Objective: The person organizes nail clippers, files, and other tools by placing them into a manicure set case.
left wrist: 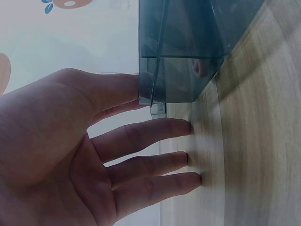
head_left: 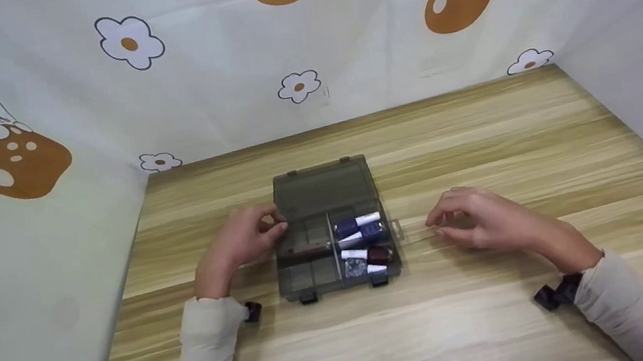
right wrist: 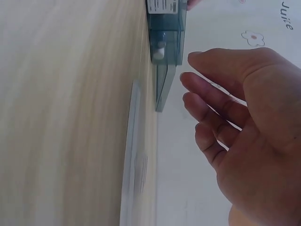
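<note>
A smoky see-through compartment box point(head_left: 308, 278) lies on the wooden table with its lid point(head_left: 326, 189) folded back, away from me. Several nail polish bottles with pale caps fill its right side, among them a blue-purple bottle point(head_left: 346, 227), a dark red bottle point(head_left: 380, 255) and a glittery bottle point(head_left: 356, 267). At the box's left rim, near the hinge, my left hand point(head_left: 244, 235) pinches the edge between thumb and index finger. Its other fingers stretch out beside the box in the left wrist view. My right hand point(head_left: 484, 220) hovers right of the box, fingers loosely bent, holding nothing.
A clear tab point(head_left: 397, 229) sticks out from the box's right side. Two dark latches point(head_left: 308, 296) hang at the front. Patterned cloth point(head_left: 351, 31) walls in the table at the back and both sides. Each wrist carries a small black camera point(head_left: 253, 311).
</note>
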Demonstrator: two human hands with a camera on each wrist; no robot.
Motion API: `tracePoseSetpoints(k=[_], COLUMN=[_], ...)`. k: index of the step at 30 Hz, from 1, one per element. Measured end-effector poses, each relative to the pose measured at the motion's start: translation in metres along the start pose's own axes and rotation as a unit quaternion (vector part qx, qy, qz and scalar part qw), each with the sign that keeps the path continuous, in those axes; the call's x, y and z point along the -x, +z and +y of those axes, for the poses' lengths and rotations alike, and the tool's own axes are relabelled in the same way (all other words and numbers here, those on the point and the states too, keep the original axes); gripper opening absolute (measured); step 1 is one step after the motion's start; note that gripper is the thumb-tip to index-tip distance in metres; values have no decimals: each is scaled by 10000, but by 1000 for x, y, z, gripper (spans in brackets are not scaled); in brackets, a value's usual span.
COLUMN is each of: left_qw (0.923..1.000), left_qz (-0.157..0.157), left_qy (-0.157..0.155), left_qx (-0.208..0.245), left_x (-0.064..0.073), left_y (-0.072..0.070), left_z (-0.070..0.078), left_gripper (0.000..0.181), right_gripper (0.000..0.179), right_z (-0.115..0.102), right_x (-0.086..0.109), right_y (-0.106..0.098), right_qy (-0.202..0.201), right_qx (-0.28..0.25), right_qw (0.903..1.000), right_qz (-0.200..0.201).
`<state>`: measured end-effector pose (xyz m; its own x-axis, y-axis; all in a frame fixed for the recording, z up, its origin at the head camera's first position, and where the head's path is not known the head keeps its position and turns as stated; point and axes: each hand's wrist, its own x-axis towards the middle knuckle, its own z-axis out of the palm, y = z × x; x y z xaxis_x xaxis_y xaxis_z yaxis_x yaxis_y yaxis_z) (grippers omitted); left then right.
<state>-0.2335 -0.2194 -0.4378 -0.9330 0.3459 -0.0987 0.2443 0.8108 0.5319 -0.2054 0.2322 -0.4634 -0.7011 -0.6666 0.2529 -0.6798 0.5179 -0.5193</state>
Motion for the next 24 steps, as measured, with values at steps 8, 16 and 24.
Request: tracePoseSetpoints(k=[8, 16, 24], left_qw=[10000, 10000, 10000], left_qz=[-29, -10, -54], left_qy=[-50, 0, -58], left_qx=[69, 4, -41], left_x=[0, 0, 0], left_y=[1, 0, -1], left_z=[0, 1, 0], left_gripper=[13, 14, 13], right_gripper=[21, 21, 22], right_z=[12, 20, 26], right_x=[14, 33, 47], right_y=[-7, -19, -30], right_qy=[148, 399, 595], right_qx=[7, 223, 463], right_qw=[9999, 9989, 9964], right_qz=[65, -55, -382])
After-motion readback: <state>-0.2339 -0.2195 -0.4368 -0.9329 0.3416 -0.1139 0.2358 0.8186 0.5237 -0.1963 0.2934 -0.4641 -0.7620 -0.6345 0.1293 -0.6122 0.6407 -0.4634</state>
